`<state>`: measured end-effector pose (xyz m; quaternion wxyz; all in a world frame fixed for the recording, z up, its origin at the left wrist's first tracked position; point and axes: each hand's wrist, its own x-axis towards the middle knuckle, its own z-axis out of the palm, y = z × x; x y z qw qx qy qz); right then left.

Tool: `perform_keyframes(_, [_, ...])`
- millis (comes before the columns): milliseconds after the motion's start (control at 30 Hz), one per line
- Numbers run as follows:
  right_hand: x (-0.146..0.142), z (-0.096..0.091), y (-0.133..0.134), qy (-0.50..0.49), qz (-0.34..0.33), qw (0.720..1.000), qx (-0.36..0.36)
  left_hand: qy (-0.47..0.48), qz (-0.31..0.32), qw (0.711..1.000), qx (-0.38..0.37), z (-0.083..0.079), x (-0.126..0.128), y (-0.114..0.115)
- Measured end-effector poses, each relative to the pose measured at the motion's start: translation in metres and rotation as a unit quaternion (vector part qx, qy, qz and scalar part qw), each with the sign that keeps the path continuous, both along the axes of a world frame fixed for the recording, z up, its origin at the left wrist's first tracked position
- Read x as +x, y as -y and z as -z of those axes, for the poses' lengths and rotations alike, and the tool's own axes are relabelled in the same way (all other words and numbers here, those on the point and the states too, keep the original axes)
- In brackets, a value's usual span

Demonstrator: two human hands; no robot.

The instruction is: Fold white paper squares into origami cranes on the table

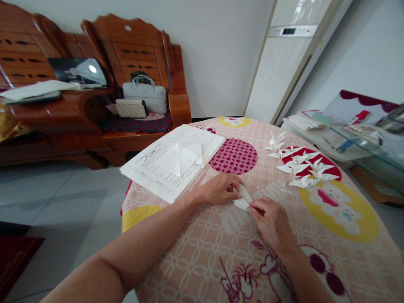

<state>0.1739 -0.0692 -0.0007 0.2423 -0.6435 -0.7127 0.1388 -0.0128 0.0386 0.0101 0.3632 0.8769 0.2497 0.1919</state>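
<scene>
Left hand (219, 189) and right hand (271, 221) both pinched shut on the small white folded paper piece (243, 201), mid pink-clothed table (202, 252); likely light, flimsy, crease-prone, so grip the folded edges.

Paper stack (172, 162) on table (221, 252) left; paper cranes (299, 166) right; folded paper (243, 198) between, under both hands.

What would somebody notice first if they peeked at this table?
Probably the two hands at the middle of the table: the left hand and right hand pinch a small folded white paper between them. Next, the flock of white paper cranes lying on the cloth's red circle, to the right.
</scene>
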Motion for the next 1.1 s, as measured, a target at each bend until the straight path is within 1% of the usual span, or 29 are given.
perform_keyframes(167, [-0.002,-0.001,0.001,0.027,0.001,1.000,-0.002,-0.046,0.028,0.998,0.019,-0.011,-0.002,0.001])
perform_keyframes(333, [-0.003,-0.002,0.002,0.055,0.002,0.998,-0.003,-0.094,0.086,0.990,0.053,-0.021,0.000,-0.002])
perform_keyframes(467, [-0.004,-0.003,0.002,0.070,0.004,0.998,-0.007,-0.124,0.087,0.984,0.091,-0.024,0.007,0.002])
perform_keyframes(567, [-0.005,-0.005,0.003,0.071,0.007,0.997,-0.011,-0.147,0.087,0.981,0.089,-0.024,0.008,0.005])
perform_keyframes(633, [-0.005,-0.005,0.003,0.063,0.007,0.998,-0.013,-0.143,0.091,0.982,0.085,-0.023,0.006,0.006])
perform_keyframes(767, [-0.004,-0.006,0.005,0.065,-0.003,0.998,-0.011,-0.100,0.103,0.986,0.082,-0.020,-0.001,0.006])
perform_keyframes(1000, [-0.002,-0.002,0.005,0.084,-0.027,0.996,0.001,-0.059,0.078,0.993,0.065,-0.020,-0.003,0.007])
perform_keyframes(1100, [-0.002,0.000,0.006,0.091,-0.040,0.995,0.016,-0.073,0.065,0.994,0.055,-0.019,-0.002,0.009])
